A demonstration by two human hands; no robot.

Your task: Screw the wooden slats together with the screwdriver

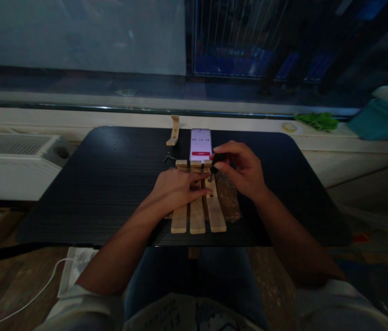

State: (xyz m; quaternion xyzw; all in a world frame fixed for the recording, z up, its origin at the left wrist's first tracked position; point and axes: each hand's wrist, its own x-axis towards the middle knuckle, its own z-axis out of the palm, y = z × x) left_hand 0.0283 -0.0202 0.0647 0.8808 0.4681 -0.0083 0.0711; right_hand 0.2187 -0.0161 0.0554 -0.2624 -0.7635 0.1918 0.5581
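Three pale wooden slats (pixel 197 216) lie side by side on the dark table (pixel 111 184), running away from me. My left hand (pixel 176 188) lies flat on the slats with its fingers stretched out, pressing them down. My right hand (pixel 242 168) is closed around a small black tool (pixel 217 161), the tool's tip pointing down at the rightmost slat near its far end. A clear plastic bag (pixel 230 197) lies under the slats on the right.
A lit phone (pixel 200 143) with a timer lies just beyond the slats. A separate wooden piece (pixel 173 130) sits at the table's far edge, small dark metal parts (pixel 169 158) near it. Green cloth (pixel 317 120) and a teal box (pixel 379 120) rest on the sill.
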